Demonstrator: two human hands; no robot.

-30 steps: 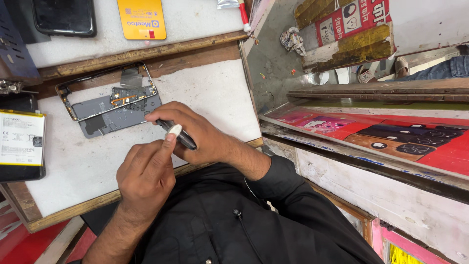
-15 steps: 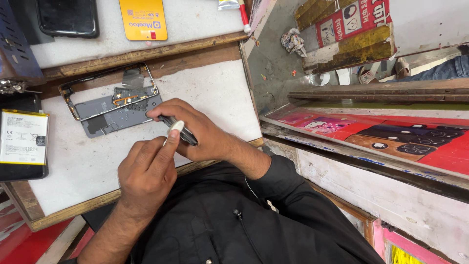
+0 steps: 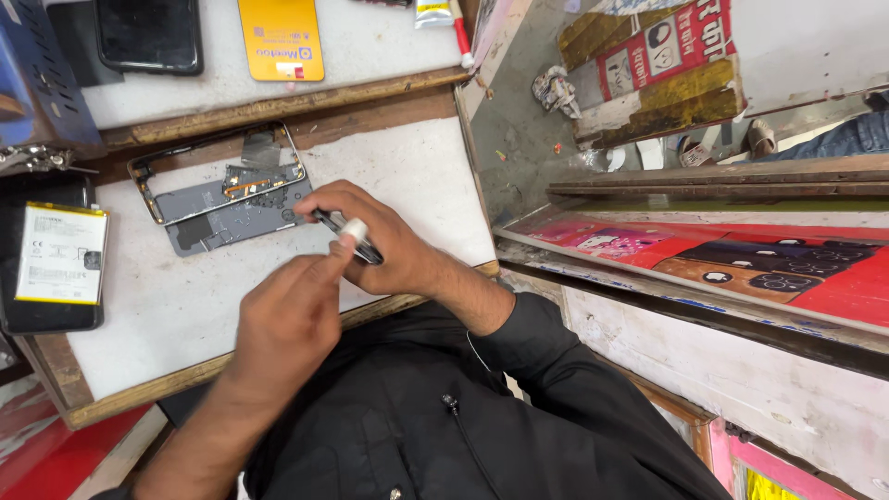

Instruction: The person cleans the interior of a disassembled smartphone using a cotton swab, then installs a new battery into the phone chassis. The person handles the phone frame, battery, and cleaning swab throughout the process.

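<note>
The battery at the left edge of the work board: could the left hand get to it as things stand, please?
Probably yes. The left hand only steadies the screwdriver cap, and bare white board lies between it and the battery.

Black phone w/ battery (image 3: pixel 57 264) far left, dark phone (image 3: pixel 148 32) top left, yellow card (image 3: pixel 280 37) beside it, glue tube (image 3: pixel 440 13) top centre, crumpled wrapper (image 3: pixel 554 91) on ledge.
</note>
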